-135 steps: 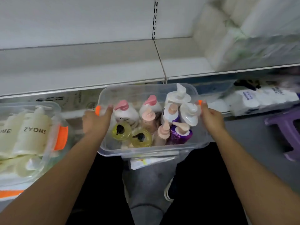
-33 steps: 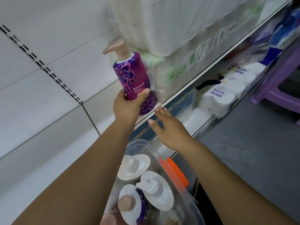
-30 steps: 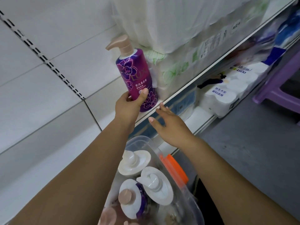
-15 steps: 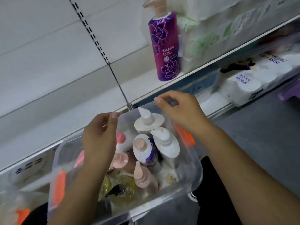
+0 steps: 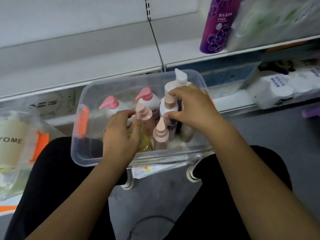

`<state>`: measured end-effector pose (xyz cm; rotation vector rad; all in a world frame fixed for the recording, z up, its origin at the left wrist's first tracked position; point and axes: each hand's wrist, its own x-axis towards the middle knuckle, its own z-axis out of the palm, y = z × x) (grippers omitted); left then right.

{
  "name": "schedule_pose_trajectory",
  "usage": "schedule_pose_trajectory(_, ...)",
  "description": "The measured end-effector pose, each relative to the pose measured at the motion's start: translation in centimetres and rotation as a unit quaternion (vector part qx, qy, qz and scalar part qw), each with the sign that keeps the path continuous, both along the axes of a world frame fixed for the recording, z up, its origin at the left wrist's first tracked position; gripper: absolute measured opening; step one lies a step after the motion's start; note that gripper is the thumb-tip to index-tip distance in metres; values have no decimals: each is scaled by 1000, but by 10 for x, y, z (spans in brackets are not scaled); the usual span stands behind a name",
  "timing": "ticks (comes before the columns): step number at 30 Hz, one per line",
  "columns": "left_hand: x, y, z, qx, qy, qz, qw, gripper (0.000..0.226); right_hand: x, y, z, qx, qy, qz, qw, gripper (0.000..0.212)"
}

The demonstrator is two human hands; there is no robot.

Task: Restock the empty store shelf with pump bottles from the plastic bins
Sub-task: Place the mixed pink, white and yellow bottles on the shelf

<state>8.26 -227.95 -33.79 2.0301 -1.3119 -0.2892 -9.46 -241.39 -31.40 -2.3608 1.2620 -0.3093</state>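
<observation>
Down in the clear bin, both hands now sit among the pump bottles; half a second ago they were above its rim. Fingers of the right hand curl round the white bottle with a beige pump. By the peach pump bottle, the left hand has its fingers curled, grip unclear. Up right, the purple bottle stands on the shelf, let go since a second ago.

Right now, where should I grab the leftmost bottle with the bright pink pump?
Grip the white plastic bottle with the bright pink pump by its neck under the pump, probably coming down from above on its left: it stands upright in the clear plastic bin, with other bottles crowding its right.
</observation>
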Motion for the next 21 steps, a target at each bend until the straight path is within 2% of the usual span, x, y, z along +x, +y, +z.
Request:
schedule_pose_trajectory(4, 1, 2, -5, 13, -13, -10, 1000, 46, 1, -5, 6, 22, 43, 21, 999, 49)
schedule_pose_trajectory(9, 2, 4, -7, 17, -32, -14, 999, 43, 9, -14, 4, 33, 12, -3, 999, 23)
schedule_pose_trajectory(13, 3, 5, -7, 14, -29, -10, 999, 44, 6, -15, -4, 20, -7, 13, 1000, 17)
schedule_pose_trajectory(17, 3, 4, -7, 6, -24, -2, 1000, 44, 2, -14, 3, 52, -113, -7, 992, 18)
schedule_pose_trajectory(21, 3, 1, -3, -27, -17, -9, 999, 45, 0, -15, 18, 38, -235, -29, 971, 21)
